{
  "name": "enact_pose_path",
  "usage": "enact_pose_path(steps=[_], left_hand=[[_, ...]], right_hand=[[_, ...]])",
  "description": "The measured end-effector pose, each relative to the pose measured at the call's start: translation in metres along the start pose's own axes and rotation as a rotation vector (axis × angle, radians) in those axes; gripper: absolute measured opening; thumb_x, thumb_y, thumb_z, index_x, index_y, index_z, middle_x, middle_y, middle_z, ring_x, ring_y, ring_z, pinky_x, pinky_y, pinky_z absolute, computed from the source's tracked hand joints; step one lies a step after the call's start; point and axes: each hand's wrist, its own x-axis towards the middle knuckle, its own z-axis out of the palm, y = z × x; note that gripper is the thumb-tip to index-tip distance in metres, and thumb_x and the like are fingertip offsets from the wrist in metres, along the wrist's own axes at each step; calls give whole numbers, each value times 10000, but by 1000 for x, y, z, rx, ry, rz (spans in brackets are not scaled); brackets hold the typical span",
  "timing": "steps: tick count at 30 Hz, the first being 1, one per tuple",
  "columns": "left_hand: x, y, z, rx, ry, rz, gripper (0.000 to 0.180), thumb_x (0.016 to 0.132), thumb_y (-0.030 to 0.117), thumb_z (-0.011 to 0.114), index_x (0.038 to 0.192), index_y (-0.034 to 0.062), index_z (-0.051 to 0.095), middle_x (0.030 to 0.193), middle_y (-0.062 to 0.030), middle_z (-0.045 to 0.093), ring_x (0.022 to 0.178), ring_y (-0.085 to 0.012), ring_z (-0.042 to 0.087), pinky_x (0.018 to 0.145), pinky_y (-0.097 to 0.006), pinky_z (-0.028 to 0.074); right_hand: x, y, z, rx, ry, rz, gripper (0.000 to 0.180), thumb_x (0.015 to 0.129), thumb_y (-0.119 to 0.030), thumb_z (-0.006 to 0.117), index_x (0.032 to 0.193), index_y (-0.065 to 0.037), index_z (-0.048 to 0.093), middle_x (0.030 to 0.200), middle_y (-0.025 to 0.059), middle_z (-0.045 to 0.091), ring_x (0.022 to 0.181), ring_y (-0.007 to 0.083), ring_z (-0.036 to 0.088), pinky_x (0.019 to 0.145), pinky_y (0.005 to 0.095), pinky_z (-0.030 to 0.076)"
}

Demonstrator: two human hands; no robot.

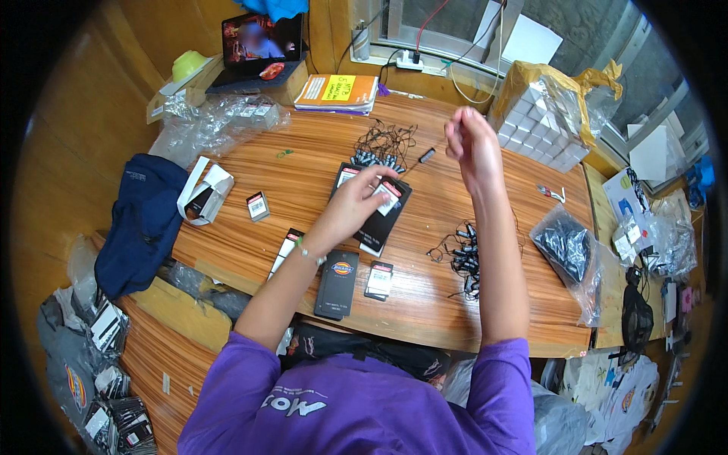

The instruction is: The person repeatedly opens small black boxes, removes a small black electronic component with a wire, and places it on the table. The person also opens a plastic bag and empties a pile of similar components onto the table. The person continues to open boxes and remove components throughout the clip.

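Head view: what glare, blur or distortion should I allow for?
In the head view, the wooden table bends with the fisheye; clear plastic at upper left glints; laptop screen is partly blurred; left hand and right hand outlines read clearly.

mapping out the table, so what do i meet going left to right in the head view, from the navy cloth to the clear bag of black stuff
Navy cloth, white packet, small card, left hand, right hand, clear bag.
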Motion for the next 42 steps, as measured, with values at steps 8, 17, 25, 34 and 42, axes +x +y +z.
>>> enact_pose_path(steps=[8,17,25,34,42], left_hand=[[33,-16,-22,531,120,-64,265,762,27,631,1021,30,573,731,-18,489,654,-92,513,608,-243,456],[12,-5,-33,912,245,91,499,757,217,664,1212,89,505,1130,-142,458,1089,-294,421,968,-368,328],[-77,13,-73,741,216,-117,499,783,201,657,1236,88,481,1189,-103,472,1055,-223,459,866,-307,403],[-111,11,-109,751,-119,-218,541,738,202,697,1216,61,488,1154,-125,510,1059,-265,497,937,-349,394],[-111,-3,-112,619,-2,-332,551,613,35,753,1133,23,571,1103,-98,546,1005,-205,536,879,-298,452]], right_hand=[[97,18,-1,-111,26,82,209,932,-200,394,815,-84,522,620,-14,521,454,55,380,413,202,304],[147,109,-17,-270,-49,355,247,925,-229,401,806,-89,568,595,-16,546,425,68,428,360,217,314],[156,156,-26,-425,-70,587,207,905,-239,440,830,-90,563,626,15,589,405,82,446,346,229,356],[48,72,-14,-750,-183,79,342,846,-197,587,1124,-10,520,848,80,584,727,126,548,596,238,450],[-138,71,21,-1170,-496,95,287,734,-255,670,921,-47,606,809,110,587,799,288,575,694,368,456]])
